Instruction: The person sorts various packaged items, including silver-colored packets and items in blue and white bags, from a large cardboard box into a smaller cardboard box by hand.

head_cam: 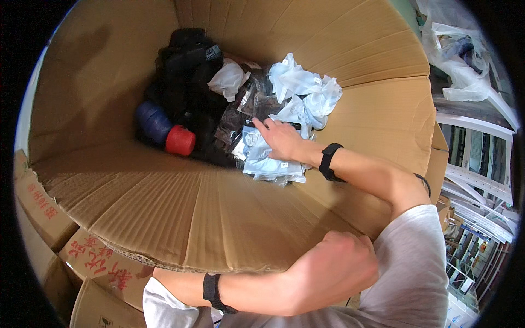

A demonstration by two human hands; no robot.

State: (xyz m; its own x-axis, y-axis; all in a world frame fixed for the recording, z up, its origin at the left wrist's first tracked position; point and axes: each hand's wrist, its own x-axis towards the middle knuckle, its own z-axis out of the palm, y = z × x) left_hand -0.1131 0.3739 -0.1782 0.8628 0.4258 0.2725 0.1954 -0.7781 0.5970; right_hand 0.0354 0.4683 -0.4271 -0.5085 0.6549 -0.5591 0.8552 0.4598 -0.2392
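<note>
My right hand point(281, 139) reaches down into a large cardboard box point(143, 205). Its fingers are apart and it rests on flat, pale plastic bags point(270, 160) that bear small labels. More crumpled white plastic bags point(303, 82) lie just beyond it against the box wall. To their left are clear plastic packets point(262, 102) with dark contents. My left hand point(340, 266) is curled into a fist at the near side of the box, outside the rim. No object shows in it, though its palm side is hidden.
Black items point(184, 78) fill the box's far left part, with a blue rounded object point(153, 121) and a red cylindrical piece point(180, 140) beside them. Cardboard cartons point(94, 258) with red writing stand outside at left. White metal shelving point(475, 176) and a plastic bag point(461, 61) are at right.
</note>
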